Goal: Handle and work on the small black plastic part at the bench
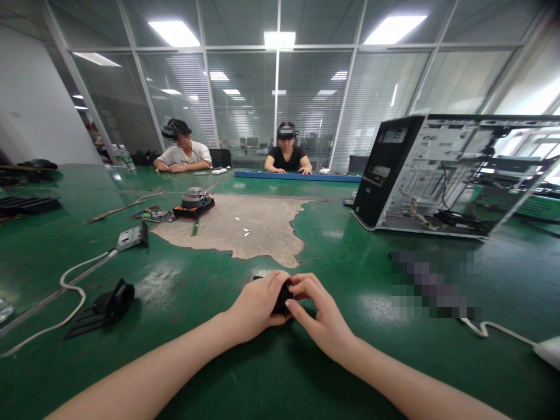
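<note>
Two-handed handling of a small black part (282, 300) above a green tabletop (196, 367). L. hand (261, 300): wrapped over the part from its left, thumb below, fingers on top, i.e. grasping it. R. hand (321, 315): thumb & fingertips closed on the part's right end. The part thus sat btwn the two hands, mostly covered; its exact shape & any fastening couldn't be made out.

Technique (judged): the L. grip was best used as a steady clamp, w/ the R. fingertips doing the fine mvmt.; light, even pressure would prob. have suited thin plastic, if such it was. Turning the part so that the R. thumb's contact pt. showed would have helped, as would low wrists nr. the table, in case of a slip.

Surroundings, rel. to the grip: L., well apart, a black bracket w/ a round end (114, 303); beyond it, a metal box (133, 236) w/ a white cable (79, 280) nearby. Just beyond the grip, a bare patch (266, 230) w/ a fan assembly (195, 201) at its far-L. edge. Far R., an open computer case (378, 175).
</note>
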Tool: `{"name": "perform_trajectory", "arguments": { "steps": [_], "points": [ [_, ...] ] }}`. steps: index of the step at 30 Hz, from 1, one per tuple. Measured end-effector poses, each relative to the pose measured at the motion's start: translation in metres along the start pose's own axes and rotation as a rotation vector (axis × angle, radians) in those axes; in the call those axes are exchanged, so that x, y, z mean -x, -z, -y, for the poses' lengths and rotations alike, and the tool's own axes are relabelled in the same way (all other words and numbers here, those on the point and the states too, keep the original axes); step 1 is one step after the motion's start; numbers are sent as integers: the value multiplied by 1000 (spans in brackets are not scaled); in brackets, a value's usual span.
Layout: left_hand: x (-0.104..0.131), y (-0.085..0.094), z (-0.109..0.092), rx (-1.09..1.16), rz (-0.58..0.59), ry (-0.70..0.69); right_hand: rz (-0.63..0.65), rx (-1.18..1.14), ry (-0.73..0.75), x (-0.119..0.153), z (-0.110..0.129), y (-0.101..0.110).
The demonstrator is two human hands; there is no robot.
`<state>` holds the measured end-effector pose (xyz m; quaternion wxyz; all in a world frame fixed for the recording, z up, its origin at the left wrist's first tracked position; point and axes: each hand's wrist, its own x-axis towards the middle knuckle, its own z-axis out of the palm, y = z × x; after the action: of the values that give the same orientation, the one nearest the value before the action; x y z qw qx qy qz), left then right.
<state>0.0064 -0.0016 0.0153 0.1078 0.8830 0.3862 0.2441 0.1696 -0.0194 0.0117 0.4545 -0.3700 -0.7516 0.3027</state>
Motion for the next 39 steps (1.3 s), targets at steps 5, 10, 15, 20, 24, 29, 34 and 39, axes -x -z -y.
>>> {"name": "perform_trajectory", "arguments": {
  "steps": [5,10,15,20,24,29,34,39],
  "points": [
    [-1,-2,2,-6,-16,10,7,-129,-122,-2,-5,-1],
    [0,-2,3,-21,-1,8,92,-144,-170,-2,-5,0],
    [-1,-1,1,9,-6,-3,-4,-61,-41,-2,-4,1],
    [-1,-2,1,1,-13,-4,41,-168,-185,-3,-7,-1],
    [-1,-1,2,-5,7,3,96,-144,-185,-1,-3,-1],
    [0,-1,2,-12,3,-1,12,-38,-59,-3,-2,1],
    [0,-2,2,-17,-7,0,57,-178,-224,-6,-7,0],
    [0,0,1,-21,16,-2,73,-107,-170,-3,-2,0]
  ]
}}
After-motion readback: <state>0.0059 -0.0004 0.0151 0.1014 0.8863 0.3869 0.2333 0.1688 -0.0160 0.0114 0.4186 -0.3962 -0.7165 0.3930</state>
